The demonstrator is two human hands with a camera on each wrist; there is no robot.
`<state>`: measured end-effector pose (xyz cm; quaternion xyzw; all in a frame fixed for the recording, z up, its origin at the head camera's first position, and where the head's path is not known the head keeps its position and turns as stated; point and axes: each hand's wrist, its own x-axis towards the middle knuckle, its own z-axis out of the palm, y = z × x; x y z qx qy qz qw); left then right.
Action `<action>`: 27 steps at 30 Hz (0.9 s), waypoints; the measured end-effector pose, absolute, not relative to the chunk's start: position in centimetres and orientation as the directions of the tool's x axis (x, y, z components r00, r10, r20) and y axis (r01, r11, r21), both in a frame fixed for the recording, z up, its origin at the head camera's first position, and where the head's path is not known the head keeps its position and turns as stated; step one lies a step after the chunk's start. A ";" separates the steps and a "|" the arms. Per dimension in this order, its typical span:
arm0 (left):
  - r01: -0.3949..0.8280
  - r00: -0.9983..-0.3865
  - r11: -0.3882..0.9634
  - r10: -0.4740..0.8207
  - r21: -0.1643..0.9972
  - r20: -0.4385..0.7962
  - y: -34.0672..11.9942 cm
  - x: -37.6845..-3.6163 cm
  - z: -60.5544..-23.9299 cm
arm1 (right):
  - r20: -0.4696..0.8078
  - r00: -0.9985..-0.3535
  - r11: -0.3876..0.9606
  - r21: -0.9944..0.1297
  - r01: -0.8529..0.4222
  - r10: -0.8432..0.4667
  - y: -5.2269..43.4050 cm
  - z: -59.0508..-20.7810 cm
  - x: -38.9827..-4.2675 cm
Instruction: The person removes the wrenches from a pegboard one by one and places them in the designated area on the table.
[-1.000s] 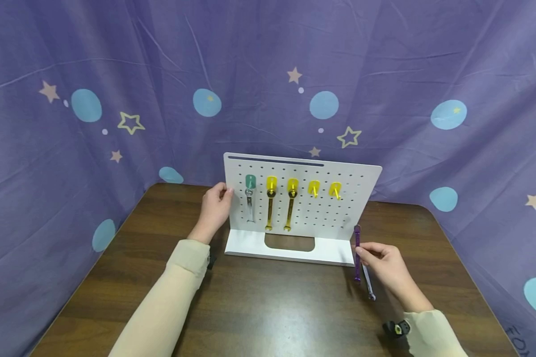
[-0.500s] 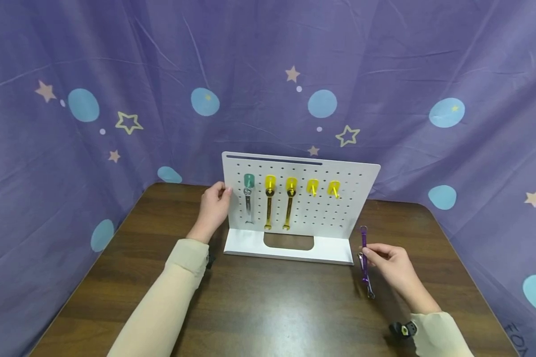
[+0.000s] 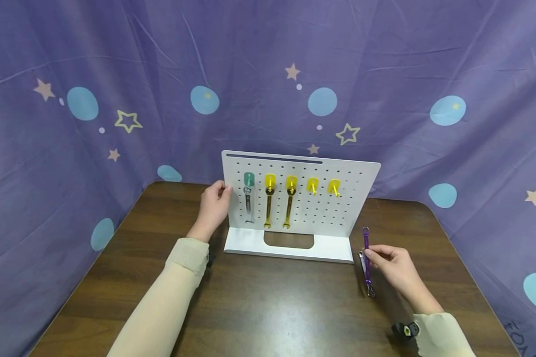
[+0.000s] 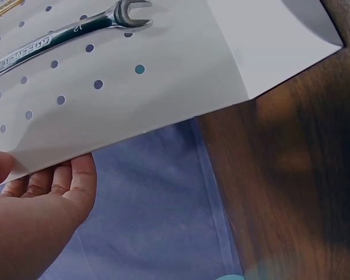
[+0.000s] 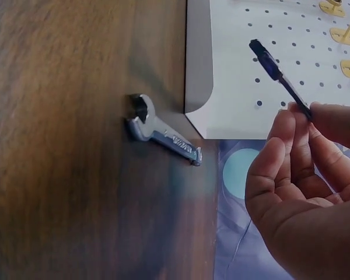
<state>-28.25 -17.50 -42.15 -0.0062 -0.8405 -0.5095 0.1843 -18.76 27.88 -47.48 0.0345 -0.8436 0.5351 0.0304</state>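
Note:
My left hand (image 3: 213, 206) grips the left edge of a white pegboard (image 3: 303, 213); in the left wrist view the thumb lies on its front and the fingers reach behind. Right of the board, my right hand (image 3: 395, 270) pinches a purple combination wrench (image 3: 366, 239) between thumb and fingertips, ring end up. Below it a silver wrench (image 5: 172, 139) lies on the table, partly covered by the purple one in the head view. Another silver wrench (image 3: 248, 204) hangs from a green hook (image 3: 248, 178). Two gold wrenches, a left one (image 3: 268, 210) and a right one (image 3: 289, 208), hang from yellow hooks.
Two yellow hooks, one (image 3: 312, 185) beside the other (image 3: 334, 187), hold nothing on the board's right half. The board's foot (image 3: 245, 241) has a cutout and rests on the brown wooden table (image 3: 268, 302). A purple patterned curtain (image 3: 259, 64) stands behind.
My right hand has moved a little to the right with the purple wrench, away from the board's right edge. My left hand keeps its hold on the board.

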 end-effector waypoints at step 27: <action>0.186 -0.942 0.465 -0.166 0.866 0.292 -17.6 -28.2 -42.1 | 0.060 -0.998 0.536 -0.842 -0.060 -0.016 29.1 -48.3 -18.4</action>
